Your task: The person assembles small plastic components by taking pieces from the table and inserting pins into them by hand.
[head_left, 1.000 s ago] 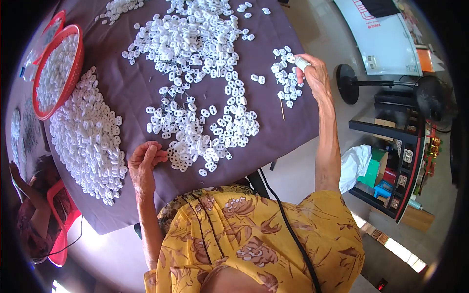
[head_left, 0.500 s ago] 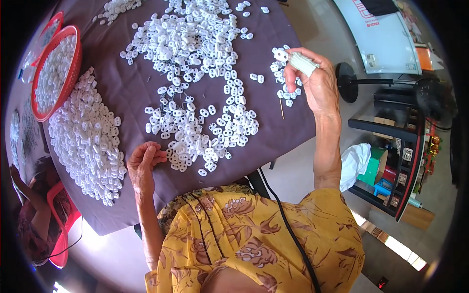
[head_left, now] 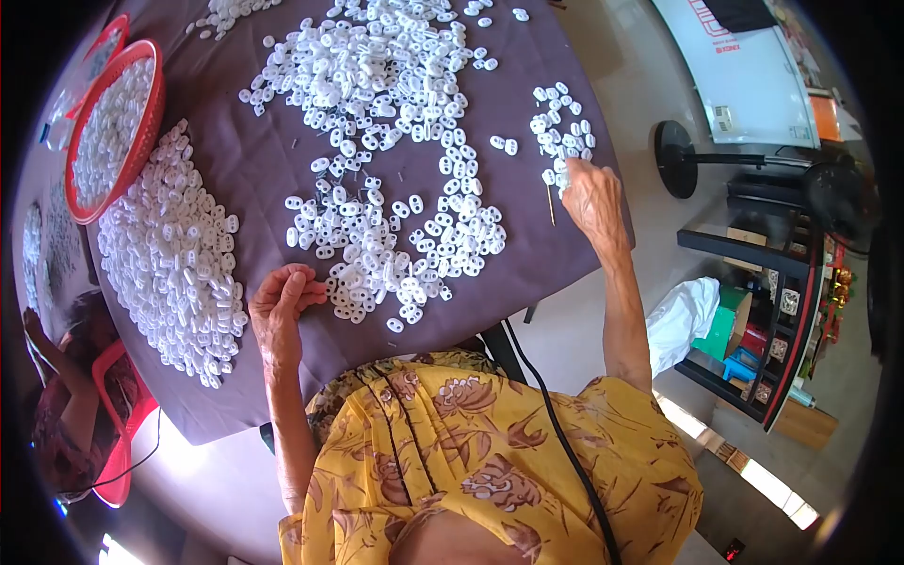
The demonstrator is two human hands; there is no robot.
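Observation:
White oval plastic pieces with two holes each lie in a spread-out heap over the middle of the table. My left hand rests at the near left edge of that heap, beside a cluster, its thumb and fingers pinched together; anything between them is hidden. At the right, my right hand is turned palm down at the near end of a small group of white pieces. Its curled fingers are mostly hidden, with a pale bit showing under them. A thin brown stick lies beside that hand.
A dense pile of white pieces lies on the left, next to a red basket full of them. Small dark pins are scattered mid-table. Another person's arm is at far left. A black stand is beyond the table's right edge.
My right hand has turned over and come down toward me onto the small group; the pale ribbed thing seen in it before is now mostly hidden. My left hand stays about where it was.

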